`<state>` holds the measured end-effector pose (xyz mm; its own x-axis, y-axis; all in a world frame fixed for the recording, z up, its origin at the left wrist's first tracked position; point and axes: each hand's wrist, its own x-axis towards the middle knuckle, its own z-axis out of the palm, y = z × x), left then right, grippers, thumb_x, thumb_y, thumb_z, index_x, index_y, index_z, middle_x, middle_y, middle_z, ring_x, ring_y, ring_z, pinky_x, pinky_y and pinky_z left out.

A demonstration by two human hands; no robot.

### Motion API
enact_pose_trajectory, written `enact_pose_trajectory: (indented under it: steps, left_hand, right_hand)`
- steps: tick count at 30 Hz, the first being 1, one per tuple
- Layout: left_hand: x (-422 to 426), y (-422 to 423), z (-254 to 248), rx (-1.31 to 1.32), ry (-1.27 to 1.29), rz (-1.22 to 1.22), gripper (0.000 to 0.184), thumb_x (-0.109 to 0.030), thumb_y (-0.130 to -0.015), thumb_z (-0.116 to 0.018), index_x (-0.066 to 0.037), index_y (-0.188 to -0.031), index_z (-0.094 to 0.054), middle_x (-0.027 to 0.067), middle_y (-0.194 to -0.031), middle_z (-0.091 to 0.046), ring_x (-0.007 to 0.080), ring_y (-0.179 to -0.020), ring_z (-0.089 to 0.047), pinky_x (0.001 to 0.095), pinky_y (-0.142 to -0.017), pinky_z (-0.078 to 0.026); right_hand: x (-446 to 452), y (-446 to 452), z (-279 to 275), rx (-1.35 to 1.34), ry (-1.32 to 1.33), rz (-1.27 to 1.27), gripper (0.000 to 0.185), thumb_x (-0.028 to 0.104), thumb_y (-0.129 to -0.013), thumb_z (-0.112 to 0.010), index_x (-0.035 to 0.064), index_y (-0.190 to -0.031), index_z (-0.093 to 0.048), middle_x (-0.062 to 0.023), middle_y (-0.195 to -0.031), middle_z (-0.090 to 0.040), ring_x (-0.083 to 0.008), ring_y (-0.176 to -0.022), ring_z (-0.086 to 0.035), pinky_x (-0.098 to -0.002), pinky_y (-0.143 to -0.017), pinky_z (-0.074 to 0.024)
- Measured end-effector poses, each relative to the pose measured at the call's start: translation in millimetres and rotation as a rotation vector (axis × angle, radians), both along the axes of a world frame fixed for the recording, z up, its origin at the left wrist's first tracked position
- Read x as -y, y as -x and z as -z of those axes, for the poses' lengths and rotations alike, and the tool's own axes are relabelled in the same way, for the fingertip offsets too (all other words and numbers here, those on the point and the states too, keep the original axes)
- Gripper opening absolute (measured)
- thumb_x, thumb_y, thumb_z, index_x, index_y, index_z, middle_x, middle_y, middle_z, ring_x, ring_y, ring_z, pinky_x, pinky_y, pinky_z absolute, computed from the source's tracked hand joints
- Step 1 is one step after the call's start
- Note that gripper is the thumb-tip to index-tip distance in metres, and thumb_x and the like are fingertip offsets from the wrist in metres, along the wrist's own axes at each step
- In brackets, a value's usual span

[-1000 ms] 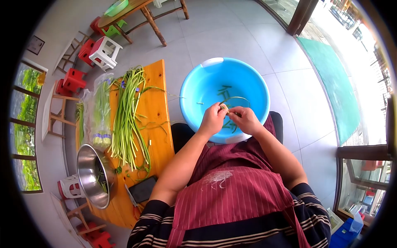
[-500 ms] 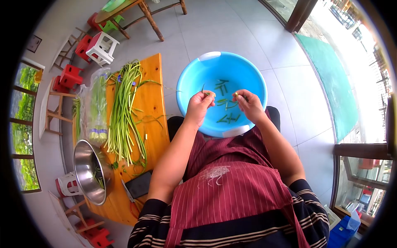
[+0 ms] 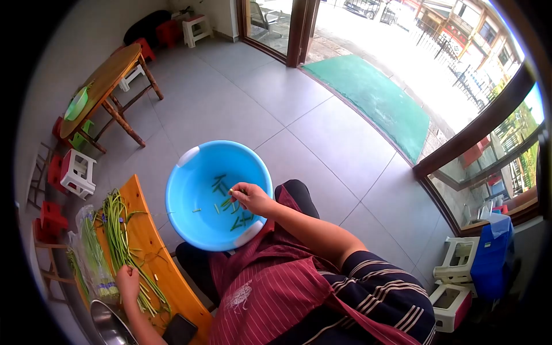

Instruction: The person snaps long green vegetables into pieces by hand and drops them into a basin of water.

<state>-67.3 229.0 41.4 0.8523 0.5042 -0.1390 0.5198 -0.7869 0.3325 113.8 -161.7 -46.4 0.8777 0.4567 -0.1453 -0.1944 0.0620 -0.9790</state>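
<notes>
A blue basin [image 3: 184, 221] holds several short cut green stems [image 3: 220, 187]. Over its right side is my right hand [image 3: 247, 197], its fingers pinched together; a small pale tip shows at the fingertips. My left hand [image 3: 127, 282] is at the wooden bench, beside the lower part of the long green stalks [image 3: 117, 230], fingers curled; what it holds, if anything, is too small to make out. Bagged stalks [image 3: 92, 244] lie left of the loose ones. Below my left hand, a metal bowl [image 3: 109, 325] is partly hidden at the frame's lower edge.
A black phone [image 3: 179, 329] lies on the wooden bench [image 3: 150, 230]. A wooden table [image 3: 106, 80] and white and red stools [image 3: 79, 174] stand at the upper left. White stools [image 3: 457, 256] and a blue box [image 3: 493, 259] are at the right, near the glass doors.
The view has swung right. My left hand has moved from over the basin to the bench by the stalks. My right hand stays over the basin, still pinched.
</notes>
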Motion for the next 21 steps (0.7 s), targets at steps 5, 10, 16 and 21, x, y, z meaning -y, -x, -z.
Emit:
enact_pose_trajectory:
  steps: [5, 10, 16, 21]
  left_hand:
    - [-31.5, 65.6, 7.9, -0.053, -0.061, -0.041, 0.022, -0.009, -0.073, -0.056, 0.003, -0.061, -0.042, 0.0098, -0.052, -0.041, 0.0193, -0.047, -0.042, 0.0338, -0.048, -0.035]
    - [-81.2, 122.4, 33.4, 0.126, 0.021, -0.336, 0.023, -0.01, -0.075, -0.053, 0.002, -0.06, -0.042, 0.0086, -0.049, -0.041, 0.0164, -0.044, -0.043, 0.0313, -0.044, -0.036]
    - [-61.3, 138.4, 46.1, 0.244, 0.056, -0.554, 0.025, -0.013, -0.081, -0.049, -0.002, -0.059, -0.041, 0.0062, -0.049, -0.045, 0.0128, -0.038, -0.042, 0.0257, -0.035, -0.034]
    - [-48.6, 140.0, 49.8, 0.049, 0.092, -0.497, 0.029, -0.015, -0.079, -0.051, 0.001, -0.057, -0.043, 0.0113, -0.044, -0.046, 0.0194, -0.036, -0.045, 0.0321, -0.035, -0.036]
  right_hand:
    - [2.3, -0.8, 3.6, -0.022, 0.057, 0.012, 0.02, 0.018, -0.088, -0.045, 0.0005, -0.093, -0.053, -0.003, -0.074, -0.056, -0.0077, -0.054, -0.043, -0.0216, -0.05, -0.0389]
    - [1.3, -1.7, 2.2, -0.026, 0.052, 0.003, 0.021, 0.019, -0.088, -0.045, 0.0002, -0.093, -0.053, -0.0031, -0.074, -0.056, -0.0078, -0.054, -0.044, -0.0217, -0.05, -0.0391]
    - [-3.0, 1.4, 9.7, -0.02, 0.046, 0.0, 0.021, 0.019, -0.088, -0.046, 0.0, -0.093, -0.054, -0.0033, -0.075, -0.057, -0.0078, -0.053, -0.044, -0.0217, -0.05, -0.0393]
    - [0.6, 3.0, 11.9, -0.015, 0.058, 0.015, 0.021, 0.019, -0.087, -0.046, 0.0005, -0.093, -0.054, -0.0035, -0.075, -0.058, -0.008, -0.052, -0.044, -0.0218, -0.049, -0.0392]
